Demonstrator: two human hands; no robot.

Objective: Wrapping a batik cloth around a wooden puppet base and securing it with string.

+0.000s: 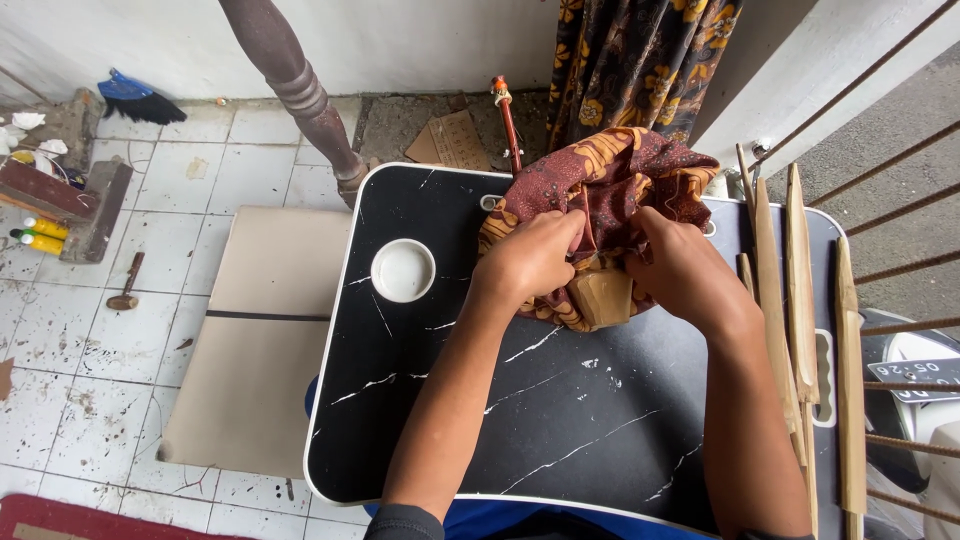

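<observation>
A: Hands?
B: Left hand (530, 258) and right hand (682, 270) both pinch folds of the brown patterned cloth (610, 185).
A: Where's the cloth?
B: Bunched at the far edge of the black tray table (560, 420), right of the white cup recess (403, 270).

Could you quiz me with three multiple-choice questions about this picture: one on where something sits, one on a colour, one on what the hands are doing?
1. Where is the white round dish?
A. on the floor
B. on the black table, left of the hands
C. under the cloth

2. What colours is the bundled cloth?
A. plain blue
B. maroon and orange
C. white

3. What are the left hand and right hand doing?
A. both gripping the cloth
B. resting flat
C. holding sticks

Answers: 1 B, it sits on the black table; 2 B, its pattern shows this; 3 A, the fingers dig into the folds.
</observation>
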